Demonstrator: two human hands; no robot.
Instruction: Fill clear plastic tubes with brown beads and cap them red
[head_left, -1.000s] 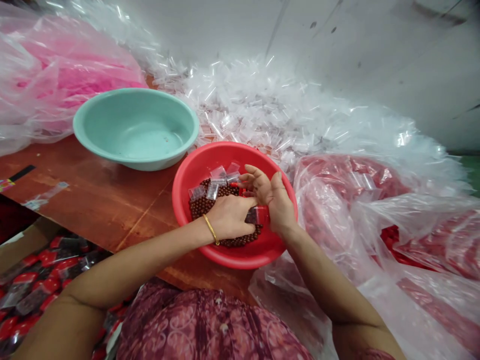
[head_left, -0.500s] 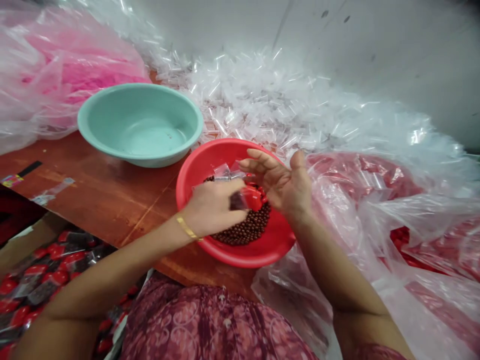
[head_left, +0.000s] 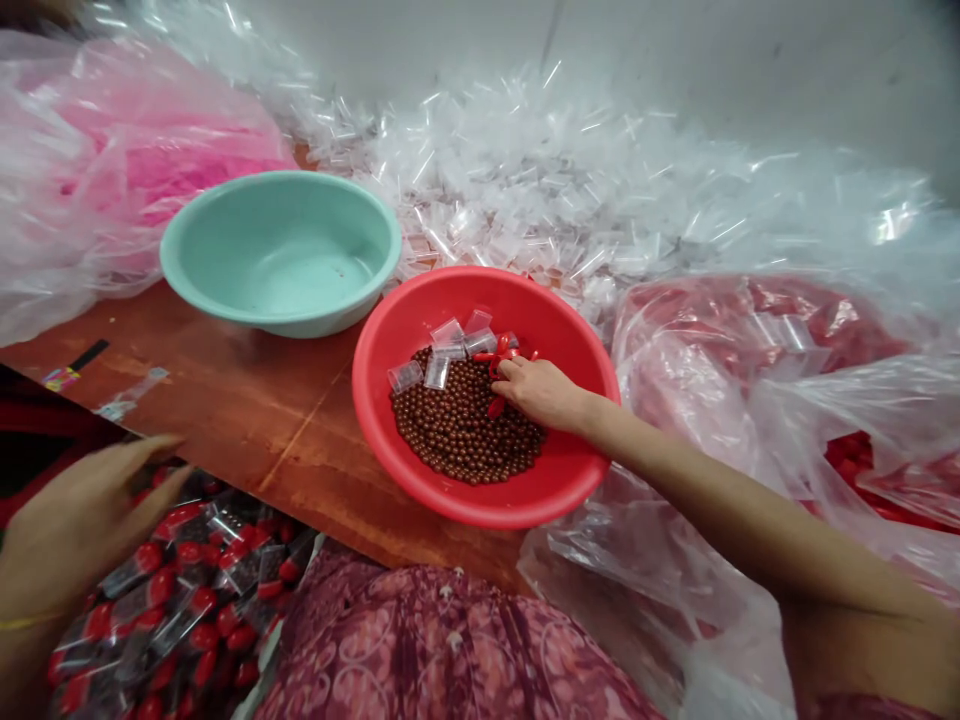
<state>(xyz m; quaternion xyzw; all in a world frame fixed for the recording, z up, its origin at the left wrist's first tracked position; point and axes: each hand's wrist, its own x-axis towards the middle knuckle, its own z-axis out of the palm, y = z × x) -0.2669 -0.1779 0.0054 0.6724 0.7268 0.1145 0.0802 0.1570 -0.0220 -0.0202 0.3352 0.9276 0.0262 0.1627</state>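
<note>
In the head view, my right hand (head_left: 541,392) reaches into a red bowl (head_left: 375,440), its fingers pinched on a red plastic cap (head_left: 495,406). Other red pieces lie against the fingertips, partly hidden by them. Small brown beads (head_left: 465,430) cover the bowl's bottom, and several clear plastic containers (head_left: 437,372) rest on top at the far side. My left hand (head_left: 75,530), slightly blurred, is at the left over a box of bead-filled containers with red caps (head_left: 202,590). Its thumb and fingers are apart, with nothing visible between them.
A pale green basin (head_left: 285,270) stands on the brown tabletop (head_left: 300,400). Behind it, a large heap of clear containers (head_left: 525,190) lies along the wall. Pink items fill a plastic bag (head_left: 172,160) at the left; plastic bags with red pieces (head_left: 750,340) are at the right.
My left hand has left the bowl with a red-capped container and moved to the box at lower left, now without it. My right hand has lowered among the red caps and closed.
</note>
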